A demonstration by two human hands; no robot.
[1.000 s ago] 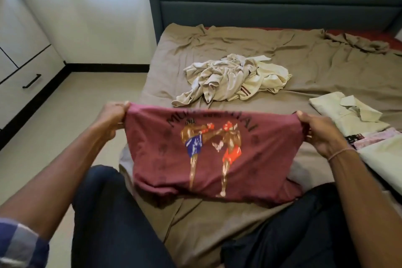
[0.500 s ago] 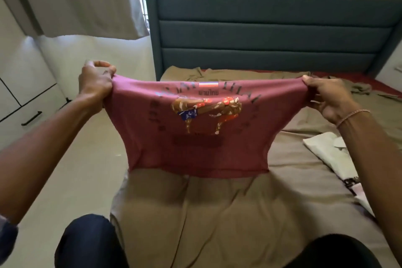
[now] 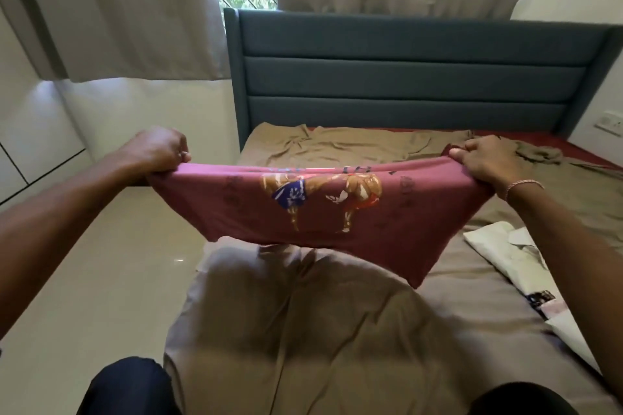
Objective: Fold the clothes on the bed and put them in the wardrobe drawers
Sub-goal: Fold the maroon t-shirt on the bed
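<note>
A maroon T-shirt (image 3: pixel 236 209) with a print of two fighters hangs stretched in the air above the bed. My left hand (image 3: pixel 155 153) grips its left top corner and my right hand (image 3: pixel 488 162) grips its right top corner. The shirt's lower edge swings forward, away from me, over the brown bedsheet (image 3: pixel 303 330). A pile of folded pale clothes (image 3: pixel 512 259) lies on the bed at the right. The shirt hides the heap of cream clothes that lay mid-bed.
A blue-grey padded headboard (image 3: pixel 404 77) stands at the far end, with curtains (image 3: pixel 128 10) and a window above. White wardrobe drawers (image 3: pixel 30 152) line the left wall. Pale floor (image 3: pixel 84 280) runs between the wardrobe and the bed. My dark-trousered knees show at the bottom.
Both hands have lifted the maroon shirt off the bed and flicked it up and forward; its lower edge now swings outward. The view has tilted up toward the headboard.
</note>
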